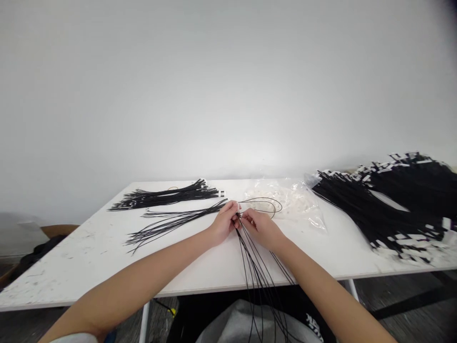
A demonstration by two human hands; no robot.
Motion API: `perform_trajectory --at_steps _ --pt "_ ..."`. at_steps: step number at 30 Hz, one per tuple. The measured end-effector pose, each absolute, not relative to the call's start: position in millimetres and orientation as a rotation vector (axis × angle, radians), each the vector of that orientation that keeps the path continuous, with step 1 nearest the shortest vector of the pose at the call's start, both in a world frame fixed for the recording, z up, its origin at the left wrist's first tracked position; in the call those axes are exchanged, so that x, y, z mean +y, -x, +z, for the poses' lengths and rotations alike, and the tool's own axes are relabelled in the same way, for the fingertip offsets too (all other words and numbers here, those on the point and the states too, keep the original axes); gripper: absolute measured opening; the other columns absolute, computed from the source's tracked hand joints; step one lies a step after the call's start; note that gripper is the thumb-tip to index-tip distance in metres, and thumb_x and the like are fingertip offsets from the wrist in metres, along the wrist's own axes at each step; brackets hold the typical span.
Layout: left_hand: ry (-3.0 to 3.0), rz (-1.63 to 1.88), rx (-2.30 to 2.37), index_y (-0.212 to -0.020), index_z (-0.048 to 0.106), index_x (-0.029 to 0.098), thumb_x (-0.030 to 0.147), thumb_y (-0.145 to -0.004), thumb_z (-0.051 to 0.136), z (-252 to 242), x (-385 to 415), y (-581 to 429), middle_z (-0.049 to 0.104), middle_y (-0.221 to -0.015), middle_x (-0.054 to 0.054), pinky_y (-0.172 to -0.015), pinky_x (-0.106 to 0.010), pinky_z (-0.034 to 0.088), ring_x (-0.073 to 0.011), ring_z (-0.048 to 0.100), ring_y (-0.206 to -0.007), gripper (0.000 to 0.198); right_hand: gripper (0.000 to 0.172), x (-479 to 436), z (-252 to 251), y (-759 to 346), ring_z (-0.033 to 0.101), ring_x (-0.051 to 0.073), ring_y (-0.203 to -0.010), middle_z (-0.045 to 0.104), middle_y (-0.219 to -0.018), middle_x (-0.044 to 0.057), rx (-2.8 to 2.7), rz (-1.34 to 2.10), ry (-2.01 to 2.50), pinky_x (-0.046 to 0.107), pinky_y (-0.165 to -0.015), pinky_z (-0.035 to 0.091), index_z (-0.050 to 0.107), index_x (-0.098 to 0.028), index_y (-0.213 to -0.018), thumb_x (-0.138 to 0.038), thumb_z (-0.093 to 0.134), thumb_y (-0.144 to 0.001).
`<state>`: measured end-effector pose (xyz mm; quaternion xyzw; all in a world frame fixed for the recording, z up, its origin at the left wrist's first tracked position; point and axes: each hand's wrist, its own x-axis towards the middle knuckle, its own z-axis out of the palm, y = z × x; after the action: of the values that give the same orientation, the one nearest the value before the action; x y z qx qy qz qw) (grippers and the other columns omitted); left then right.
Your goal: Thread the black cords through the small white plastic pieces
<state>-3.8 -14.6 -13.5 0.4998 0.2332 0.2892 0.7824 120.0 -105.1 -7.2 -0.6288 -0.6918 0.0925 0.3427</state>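
Observation:
My left hand (pixel 224 222) and my right hand (pixel 260 227) meet over the middle of the white table (pixel 107 257). Both pinch the same bundle of thin black cords (pixel 255 271), whose strands trail down off the table's near edge toward my lap. Beyond my fingers a cord curls into a black loop (pixel 264 206). A fan of loose black cords (pixel 167 223) lies just left of my left hand.
A second bundle of black cords (pixel 167 196) lies at the back left. A clear plastic bag of white pieces (pixel 289 202) sits behind my hands. A large heap of black cords with white tags (pixel 392 205) covers the right end. A white wall rises behind the table.

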Motion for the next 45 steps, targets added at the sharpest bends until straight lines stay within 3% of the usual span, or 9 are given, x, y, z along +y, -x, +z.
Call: perform_trajectory --at_steps 7,15,20,25,28,31,37,40,45 --pt "-1.083 0.622 0.507 -0.078 0.047 0.020 0.044 -0.078 0.054 -14.5 -14.4 2.9 0.036 -0.050 0.007 -0.047 -0.022 0.039 -0.0069 0.041 -0.039 0.025 0.021 -104.0 -7.8 -118.0 0.052 0.012 -0.058 0.062 -0.072 0.002 -1.889 -0.101 1.844 0.023 -0.051 0.023 0.052 -0.020 -0.088 -0.028 0.032 -0.090" --pt "-1.071 0.611 0.494 -0.077 0.047 0.020 0.043 -0.078 0.054 -13.4 -14.4 3.0 0.034 -0.050 0.007 -0.049 -0.023 0.041 -0.0069 0.041 -0.039 0.025 0.023 -100.8 -7.3 -116.7 0.049 0.012 -0.057 0.057 -0.065 0.000 -1.696 0.037 1.840 0.023 -0.051 0.024 0.051 -0.021 -0.087 -0.031 0.031 -0.090" --pt "-1.035 0.623 0.512 -0.077 0.047 0.020 0.042 -0.077 0.055 -13.9 -13.1 2.2 0.032 -0.048 0.008 -0.047 -0.023 0.041 -0.0067 0.038 -0.037 0.024 0.022 -99.0 2.1 -123.1 0.038 0.009 -0.051 0.046 -0.057 -0.003 -1.452 0.539 1.555 0.023 -0.049 0.027 0.051 -0.019 -0.073 -0.039 0.047 -0.082" --pt "-0.991 0.632 0.547 -0.077 0.048 0.019 0.040 -0.075 0.057 -11.9 -12.8 3.2 0.030 -0.048 0.008 -0.047 -0.024 0.041 -0.0062 0.037 -0.036 0.022 0.022 -108.4 20.8 -139.1 0.018 0.005 -0.041 0.022 -0.050 -0.010 -0.923 1.253 1.030 0.019 -0.040 0.019 0.053 -0.021 -0.087 -0.040 0.058 -0.075" --pt "-0.968 0.636 0.566 -0.075 0.048 0.019 0.037 -0.075 0.058 -9.1 -13.5 3.9 0.031 -0.048 0.008 -0.048 -0.023 0.041 -0.0056 0.036 -0.037 0.021 0.015 -114.2 27.1 -152.4 0.029 0.005 -0.045 0.034 -0.055 -0.007 -0.678 1.219 0.757 0.019 -0.040 0.025 0.054 -0.020 -0.078 -0.033 0.058 -0.073" --pt "-0.959 0.635 0.582 -0.075 0.048 0.019 0.037 -0.075 0.058 -7.5 -14.1 4.0 0.031 -0.048 0.008 -0.048 -0.023 0.041 -0.0055 0.036 -0.037 0.021 0.018 -112.2 27.5 -164.6 0.043 0.006 -0.055 0.048 -0.066 -0.005 -0.530 1.069 0.638 0.019 -0.043 0.033 0.056 -0.021 -0.085 -0.026 0.060 -0.068" --pt "-0.941 0.643 0.591 -0.075 0.048 0.019 0.037 -0.074 0.058 -9.6 -12.9 3.5 0.031 -0.049 0.008 -0.048 -0.023 0.040 -0.0055 0.035 -0.038 0.021 0.024 -85.1 39.0 -184.7 0.035 0.002 -0.045 0.038 -0.056 -0.009 -0.412 0.637 0.677 0.016 -0.044 0.036 0.059 -0.020 -0.084 -0.038 0.065 -0.070" --pt "-0.940 0.643 0.599 -0.075 0.048 0.019 0.037 -0.074 0.058 -9.8 -12.4 3.4 0.031 -0.048 0.008 -0.048 -0.023 0.040 -0.0054 0.035 -0.038 0.021 0.029 -74.0 53.9 -190.4 0.045 0.002 -0.053 0.045 -0.064 -0.008 -0.428 0.583 0.577 0.017 -0.053 0.044 0.058 -0.020 -0.083 -0.046 0.064 -0.070" --pt "-0.936 0.643 0.593 -0.075 0.048 0.019 0.037 -0.074 0.058 -8.8 -12.7 3.4 0.032 -0.047 0.008 -0.047 -0.022 0.039 -0.0054 0.035 -0.037 0.020 0.035 -78.8 55.4 -176.0 0.021 0.000 -0.038 0.040 -0.057 -0.010 -0.743 0.900 0.732 0.014 -0.034 0.019 0.059 -0.022 -0.098 -0.036 0.069 -0.067"
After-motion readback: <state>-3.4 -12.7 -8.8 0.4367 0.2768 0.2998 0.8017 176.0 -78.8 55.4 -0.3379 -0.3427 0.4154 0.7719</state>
